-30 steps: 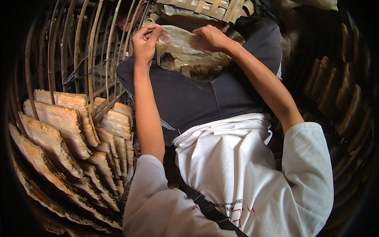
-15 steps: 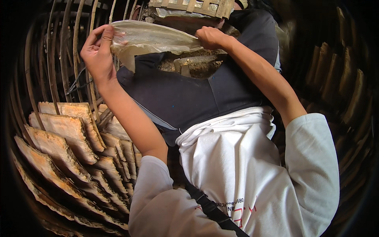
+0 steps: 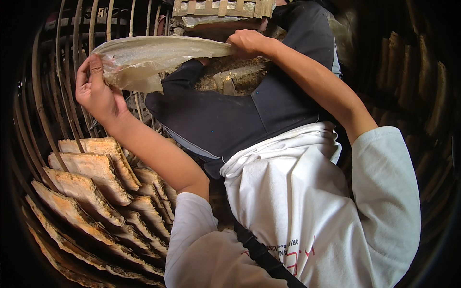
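Note:
A pale, translucent flat sheet (image 3: pixel 153 55) is stretched between my two hands at the top of the view. My left hand (image 3: pixel 96 89) grips its left end, near the bamboo slats. My right hand (image 3: pixel 247 42) pinches its right end, just above my lap. Under the sheet, on my dark trousers (image 3: pixel 221 120), lies a crumbly tan slab (image 3: pixel 230 79) partly hidden by the sheet and my right arm.
Several flat tan slabs (image 3: pixel 91 177) stand overlapping in rows on a slatted rack at lower left. Curved bamboo slats (image 3: pixel 62 72) rise behind my left hand. A wooden slatted frame (image 3: pixel 221 7) sits at the top edge. Dark racks (image 3: pixel 422 81) fill the right side.
My left hand has swung out to the left and down, pulling the pale sheet off the slab and stretching it wide. My right hand stays at the sheet's right end.

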`<action>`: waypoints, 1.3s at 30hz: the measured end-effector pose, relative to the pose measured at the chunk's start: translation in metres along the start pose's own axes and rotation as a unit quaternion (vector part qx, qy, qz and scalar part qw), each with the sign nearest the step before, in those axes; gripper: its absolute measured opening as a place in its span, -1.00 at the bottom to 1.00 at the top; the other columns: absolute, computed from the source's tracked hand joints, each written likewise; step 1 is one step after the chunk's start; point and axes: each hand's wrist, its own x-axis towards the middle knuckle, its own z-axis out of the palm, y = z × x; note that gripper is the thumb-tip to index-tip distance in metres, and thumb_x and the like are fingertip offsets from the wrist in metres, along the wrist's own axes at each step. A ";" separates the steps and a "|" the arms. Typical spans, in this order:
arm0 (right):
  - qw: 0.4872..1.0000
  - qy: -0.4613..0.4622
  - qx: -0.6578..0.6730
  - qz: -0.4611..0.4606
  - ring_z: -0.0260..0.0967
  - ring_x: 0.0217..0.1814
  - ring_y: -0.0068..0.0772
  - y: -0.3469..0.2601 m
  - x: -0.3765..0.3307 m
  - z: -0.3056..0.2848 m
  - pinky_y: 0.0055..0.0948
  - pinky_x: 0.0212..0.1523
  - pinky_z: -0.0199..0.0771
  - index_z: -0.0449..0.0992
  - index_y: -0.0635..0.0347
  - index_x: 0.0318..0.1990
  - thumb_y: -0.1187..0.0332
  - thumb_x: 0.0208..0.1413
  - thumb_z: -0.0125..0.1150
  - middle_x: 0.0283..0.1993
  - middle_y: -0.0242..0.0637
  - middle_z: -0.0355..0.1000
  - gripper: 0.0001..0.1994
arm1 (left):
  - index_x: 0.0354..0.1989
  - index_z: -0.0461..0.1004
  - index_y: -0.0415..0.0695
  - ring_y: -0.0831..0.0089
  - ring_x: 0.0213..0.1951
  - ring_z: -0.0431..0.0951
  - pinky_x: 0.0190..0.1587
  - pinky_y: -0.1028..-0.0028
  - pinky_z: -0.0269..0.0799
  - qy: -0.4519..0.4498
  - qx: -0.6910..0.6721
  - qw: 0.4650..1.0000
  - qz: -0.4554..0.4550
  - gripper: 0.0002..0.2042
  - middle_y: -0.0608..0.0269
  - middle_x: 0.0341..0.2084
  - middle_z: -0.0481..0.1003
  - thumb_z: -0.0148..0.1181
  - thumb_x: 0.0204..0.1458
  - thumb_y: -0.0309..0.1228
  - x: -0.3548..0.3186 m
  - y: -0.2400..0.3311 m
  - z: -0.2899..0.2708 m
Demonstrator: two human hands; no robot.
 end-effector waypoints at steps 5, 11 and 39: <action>0.998 0.047 0.049 -0.001 0.56 -0.20 0.11 -0.018 0.008 -0.008 -0.02 -0.21 0.56 0.62 0.21 -0.22 0.37 0.01 0.21 -0.31 0.00 0.58 -0.80 | -0.17 0.55 -0.30 0.39 -0.23 0.60 -0.15 0.38 0.56 -0.055 0.009 0.998 -0.001 -0.77 0.12 -0.27 0.61 0.36 0.14 -0.39 -0.004 0.015 0.000; 0.989 -0.090 -0.082 0.086 0.58 -0.13 0.04 -0.003 0.004 -0.003 -0.04 -0.13 0.58 0.63 0.12 -0.12 0.30 0.02 0.24 -0.23 -0.04 0.59 -0.73 | -0.19 0.55 -0.29 0.37 -0.25 0.61 -0.13 0.37 0.57 0.017 -0.017 1.000 0.019 -0.79 0.12 -0.30 0.61 0.35 0.14 -0.40 -0.002 0.041 -0.010; 0.994 -0.015 0.043 0.100 0.52 -0.30 0.10 0.015 0.009 -0.027 -0.09 -0.30 0.48 0.51 0.33 -0.47 0.44 -0.20 0.24 -0.43 0.07 0.50 -0.87 | -0.01 0.48 -0.26 0.33 -0.14 0.60 -0.16 0.35 0.57 0.086 0.016 0.989 -0.118 -0.70 0.11 -0.16 0.58 0.35 0.11 -0.47 0.038 -0.048 -0.072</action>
